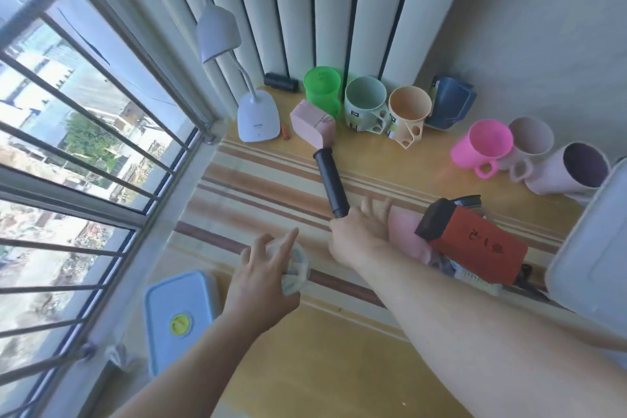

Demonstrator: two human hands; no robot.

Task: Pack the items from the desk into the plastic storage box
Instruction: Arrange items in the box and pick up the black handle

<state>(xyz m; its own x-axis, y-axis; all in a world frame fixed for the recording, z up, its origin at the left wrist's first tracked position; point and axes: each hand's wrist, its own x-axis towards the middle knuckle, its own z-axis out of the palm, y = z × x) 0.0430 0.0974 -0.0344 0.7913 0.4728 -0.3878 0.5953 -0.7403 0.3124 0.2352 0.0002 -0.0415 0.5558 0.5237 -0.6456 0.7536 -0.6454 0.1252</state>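
A black ribbed cylinder (331, 184), matte, is seen lying on the striped desk (271, 187); long axis runs from the right hand (364, 232) away to a pink block (312, 124) at its far end. Rt hand is spread open, fingers apart, thumb side touching the cylinder's near end; not clamped. Left hand (263, 276) is wrapped over a small clear round container (297, 270), smooth plastic. A red carton w/ black cap (470, 241) lies just beyond the rt wrist. A translucent plastic storage box (592, 260) is noted farther rt. A blue-lidded box (178, 316) sits beside the left hand.
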